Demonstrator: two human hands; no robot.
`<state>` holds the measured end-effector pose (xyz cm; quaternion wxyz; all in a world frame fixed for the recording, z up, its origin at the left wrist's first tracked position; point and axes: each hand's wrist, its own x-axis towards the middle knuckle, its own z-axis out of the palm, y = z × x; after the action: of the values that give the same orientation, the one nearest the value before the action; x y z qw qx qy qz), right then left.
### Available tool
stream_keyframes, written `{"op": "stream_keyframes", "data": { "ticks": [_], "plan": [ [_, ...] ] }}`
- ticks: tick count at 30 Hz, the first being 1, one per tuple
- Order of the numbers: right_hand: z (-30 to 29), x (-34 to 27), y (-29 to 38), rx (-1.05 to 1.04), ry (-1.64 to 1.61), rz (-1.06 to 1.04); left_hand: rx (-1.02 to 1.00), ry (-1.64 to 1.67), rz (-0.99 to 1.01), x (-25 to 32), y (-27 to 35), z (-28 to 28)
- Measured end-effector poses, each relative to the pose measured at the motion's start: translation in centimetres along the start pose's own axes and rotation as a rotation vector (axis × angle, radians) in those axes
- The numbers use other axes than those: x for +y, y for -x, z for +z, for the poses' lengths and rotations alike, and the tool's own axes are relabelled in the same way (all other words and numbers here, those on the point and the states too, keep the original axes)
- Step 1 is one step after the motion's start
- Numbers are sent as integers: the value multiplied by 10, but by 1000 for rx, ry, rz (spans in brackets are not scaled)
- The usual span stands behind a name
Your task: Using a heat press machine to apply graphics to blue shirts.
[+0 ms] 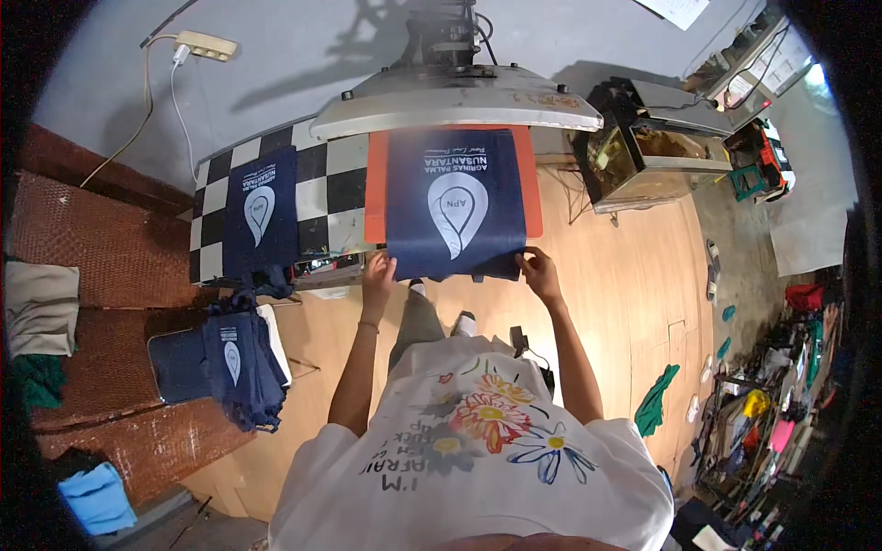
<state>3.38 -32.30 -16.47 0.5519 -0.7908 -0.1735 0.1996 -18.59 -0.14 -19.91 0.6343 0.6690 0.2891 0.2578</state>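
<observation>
A navy fabric tote bag [406, 200], printed in white with a drop-shaped emblem and writing, lies on the orange pad [533, 200] of a heat press. Its near end hangs past the pad's front edge towards me. My left hand [379, 274] pinches the near left corner of the bag. At the near right corner, my right hand [541, 274] grips the fabric between thumb and fingers. Above the bag's far end is the press's pale metal upper plate [455, 113], raised off the pad. The far edge of the bag is hidden under that plate.
Left of the press, another printed navy bag [260, 206] lies on a black-and-white checkered tabletop [327, 165]. A pile of navy bags [244, 372] rests on a low support at left. A glass tank [641, 158] stands right of the press. Green cloth [658, 399] lies on the floor.
</observation>
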Motion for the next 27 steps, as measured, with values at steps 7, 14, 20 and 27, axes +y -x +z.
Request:
{"op": "stream_keyframes", "data": {
  "ticks": [7, 14, 20, 27],
  "plan": [
    [0, 19, 22, 22, 139, 13, 11, -437, -25, 5, 22, -5],
    [-4, 35, 41, -86, 175, 96, -136, -422, -133, -30, 63, -23],
    [4, 1, 0, -38, -122, 31, 21, -160, -46, 0, 6, -6],
    [12, 7, 19, -60, -59, 121, 76, -294, -54, -3, 22, -10]
  ]
}}
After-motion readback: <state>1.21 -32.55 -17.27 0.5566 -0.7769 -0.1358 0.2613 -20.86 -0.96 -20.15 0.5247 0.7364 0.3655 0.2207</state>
